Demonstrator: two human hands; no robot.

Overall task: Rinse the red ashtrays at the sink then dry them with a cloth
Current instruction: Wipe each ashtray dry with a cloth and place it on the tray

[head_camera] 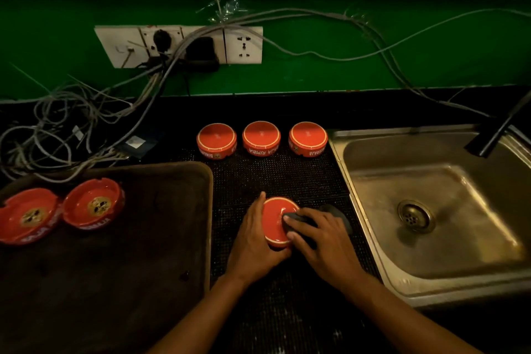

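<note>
A red ashtray (274, 218) lies upside down on the black mat, just left of the sink. My left hand (254, 241) grips its left side. My right hand (321, 236) presses a dark cloth (333, 214) onto its flat base. Three more red ashtrays stand upside down in a row at the back: left (216, 139), middle (261, 136), right (308, 137). Two further red ashtrays (27, 214) (93, 202) sit right side up on a dark tray at the left.
The steel sink (436, 210) with its drain is at the right, a dark tap (497, 129) above its far corner. The dark tray (129, 238) fills the left. A tangle of grey cables (71, 123) and a wall socket strip (178, 44) are behind.
</note>
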